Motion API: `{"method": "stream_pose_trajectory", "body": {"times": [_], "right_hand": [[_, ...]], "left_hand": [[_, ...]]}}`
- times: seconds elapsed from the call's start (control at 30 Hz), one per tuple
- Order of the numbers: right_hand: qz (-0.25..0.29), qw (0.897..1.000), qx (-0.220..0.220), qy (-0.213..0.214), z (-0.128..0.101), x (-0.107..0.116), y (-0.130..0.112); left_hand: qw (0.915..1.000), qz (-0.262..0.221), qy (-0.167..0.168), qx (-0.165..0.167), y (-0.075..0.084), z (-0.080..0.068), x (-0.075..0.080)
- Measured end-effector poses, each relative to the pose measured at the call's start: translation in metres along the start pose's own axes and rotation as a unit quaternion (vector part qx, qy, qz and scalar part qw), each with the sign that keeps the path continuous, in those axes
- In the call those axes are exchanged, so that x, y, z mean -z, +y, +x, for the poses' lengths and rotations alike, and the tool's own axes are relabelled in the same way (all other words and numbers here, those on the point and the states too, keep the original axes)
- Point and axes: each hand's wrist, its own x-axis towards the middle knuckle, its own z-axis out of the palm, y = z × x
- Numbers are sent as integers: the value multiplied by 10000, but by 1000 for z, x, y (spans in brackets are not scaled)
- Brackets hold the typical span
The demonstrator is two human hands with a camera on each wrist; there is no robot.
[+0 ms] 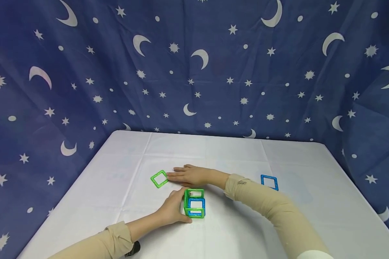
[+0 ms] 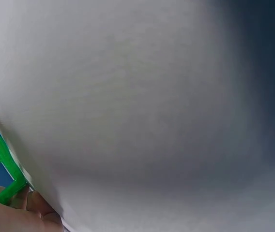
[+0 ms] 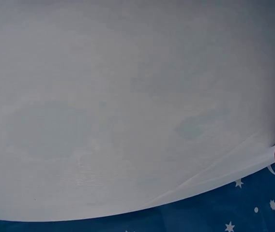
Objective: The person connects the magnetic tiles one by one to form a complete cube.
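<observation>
My left hand [image 1: 172,209] grips cube [image 1: 194,203], steadying. My right hand [image 1: 191,175] flat, fingers straight, tips touching green square [image 1: 159,178] just ahead. Mid-build, I judge; next: pinch square, lift.

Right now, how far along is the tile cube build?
Done: a partial cube of green and blue square frames stands on the table. In hand: the left hand steadies it while the right hand reaches the loose green square. Left: that square and the blue square lie unattached.
</observation>
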Motion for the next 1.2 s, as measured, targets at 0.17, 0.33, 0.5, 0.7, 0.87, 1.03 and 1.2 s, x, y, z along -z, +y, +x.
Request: {"method": "stream_pose_trajectory", "body": {"times": [0.17, 0.33, 0.5, 0.7, 0.87, 1.03, 1.2], "right_hand": [[-18, 10000, -46, -23, 5, 0, -2], [-240, 9996, -72, 98, 3, -4, -2], [-374, 9989, -169, 205, -4, -4, 0], [-362, 9973, -628, 66, -20, -5, 4], [-448, 9949, -878, 205, -33, -9, 10], [-587, 9909, -1201, 175, -52, -6, 15], [-640, 9874, -1448, 73, -71, -6, 18]], "left_hand": [[9999, 5, 12, -125, 0, 1, -1], [9999, 19, -97, -78, 1, 2, -3], [9999, 42, -86, -73, 2, 4, -3], [9994, -214, -245, 93, 1, 10, -2], [9988, -246, -290, 314, 1, 12, 0], [9992, -209, -230, 238, 3, 14, 1], [9993, -223, -184, 221, 4, 20, 1]]}}
